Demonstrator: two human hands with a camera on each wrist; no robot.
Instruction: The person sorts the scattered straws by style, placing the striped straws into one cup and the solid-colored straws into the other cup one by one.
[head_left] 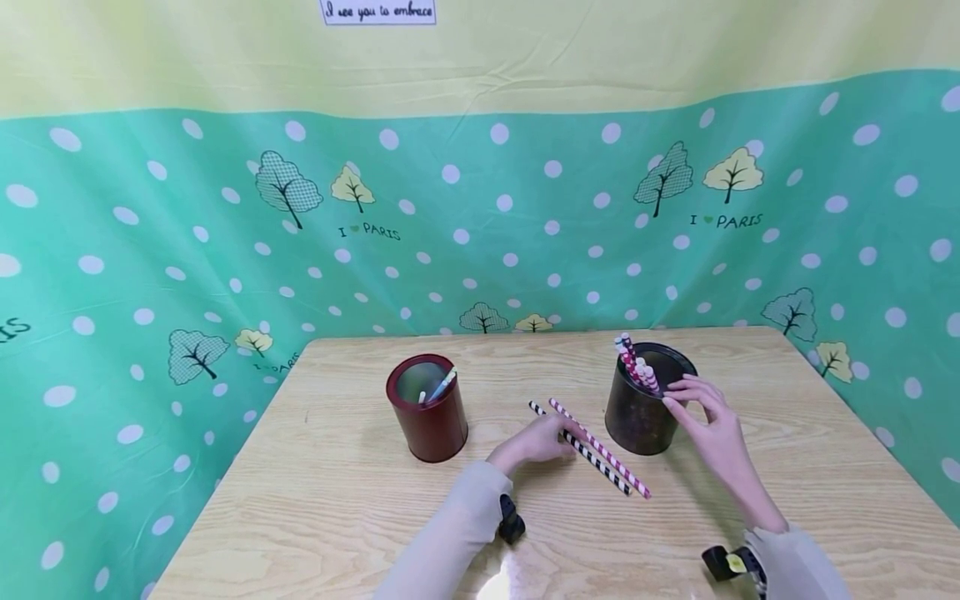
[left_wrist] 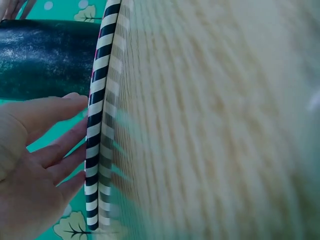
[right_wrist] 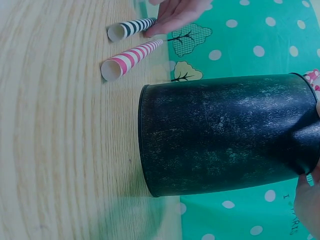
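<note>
On the wooden table lie a black-and-white striped paper straw (head_left: 602,467) and a pink-and-white striped straw (head_left: 622,471), side by side and slanting. My left hand (head_left: 551,440) is over the black-striped straw, with thumb and fingers extended; in the left wrist view the fingertips are right at its edge. My right hand (head_left: 708,421) pinches the near right rim of a dark cylindrical can (head_left: 639,427). In the right wrist view, only parts of that hand show, at the can's rim. Several patterned straws (head_left: 636,364) stand leaning inside the dark can.
Left of my left hand stands a dark red can (head_left: 438,429) with a few light-coloured straws (head_left: 444,383) leaning in it. A green dotted curtain (head_left: 480,217) hangs behind the far table edge. Wood-grain tabletop (head_left: 322,475) spreads around the cans.
</note>
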